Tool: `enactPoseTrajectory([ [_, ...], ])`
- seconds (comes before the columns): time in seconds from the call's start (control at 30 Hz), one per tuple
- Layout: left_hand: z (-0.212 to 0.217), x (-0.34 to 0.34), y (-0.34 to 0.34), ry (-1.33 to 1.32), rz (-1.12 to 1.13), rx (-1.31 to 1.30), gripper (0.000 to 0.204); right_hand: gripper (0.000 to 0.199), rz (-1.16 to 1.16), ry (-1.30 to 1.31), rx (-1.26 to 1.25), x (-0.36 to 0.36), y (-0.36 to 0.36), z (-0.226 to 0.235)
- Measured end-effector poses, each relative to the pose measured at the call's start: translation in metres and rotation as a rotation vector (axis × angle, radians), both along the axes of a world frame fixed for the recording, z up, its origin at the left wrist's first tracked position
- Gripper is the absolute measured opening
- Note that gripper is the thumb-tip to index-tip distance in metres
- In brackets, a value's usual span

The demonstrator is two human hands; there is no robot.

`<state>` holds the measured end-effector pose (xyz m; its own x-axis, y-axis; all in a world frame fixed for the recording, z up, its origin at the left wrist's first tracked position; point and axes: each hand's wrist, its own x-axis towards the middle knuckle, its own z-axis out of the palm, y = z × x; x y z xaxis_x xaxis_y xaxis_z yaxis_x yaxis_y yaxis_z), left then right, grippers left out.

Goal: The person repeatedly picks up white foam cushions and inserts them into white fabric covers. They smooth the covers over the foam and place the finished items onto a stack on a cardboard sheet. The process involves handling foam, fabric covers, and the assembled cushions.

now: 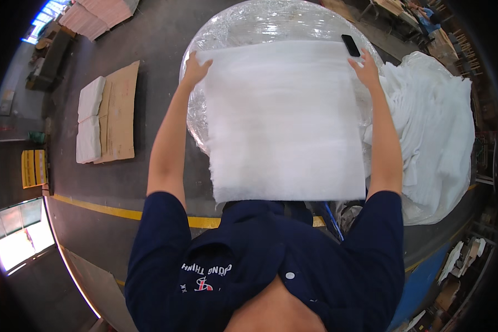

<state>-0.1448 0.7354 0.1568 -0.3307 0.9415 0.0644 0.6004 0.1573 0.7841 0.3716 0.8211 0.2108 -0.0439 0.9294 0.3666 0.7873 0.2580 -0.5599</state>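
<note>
Lying on the round, film-wrapped surface, the white wadding sheet has left hand and right hand spread at its far corners; grey floor bears a yellow line.

Two hands, one phone and (apparently) one white sheet.

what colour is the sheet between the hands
The sheet is white, seen best in the head view.
</note>
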Motion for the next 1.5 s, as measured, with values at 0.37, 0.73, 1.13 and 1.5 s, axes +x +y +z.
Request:
enactPoseTrajectory([
  [0.37, -0.091, 0.099, -0.336, -0.752, 0.39, -0.61, 0.053, 0.063, -0.319, 0.259, -0.769, 0.109, -0.3, -0.153],
  [0.73, -0.028, 0.083, -0.268, -0.722, 0.011, -0.607, 0.018, 0.032, -0.121, 0.073, -0.651, 0.049, -0.251, -0.092],
  [1.13, 0.143, 0.023, 0.011, -1.348, -0.314, 0.237, 0.03, 0.033, 0.102, 1.312, -0.067, 0.034, -0.013, 0.072],
  [1.5, 0.071, 0.065, -0.162, -0.991, -0.091, 0.222, 0.015, 0.033, -0.248, 1.354, -0.304, 0.082, -0.203, 0.021],
])
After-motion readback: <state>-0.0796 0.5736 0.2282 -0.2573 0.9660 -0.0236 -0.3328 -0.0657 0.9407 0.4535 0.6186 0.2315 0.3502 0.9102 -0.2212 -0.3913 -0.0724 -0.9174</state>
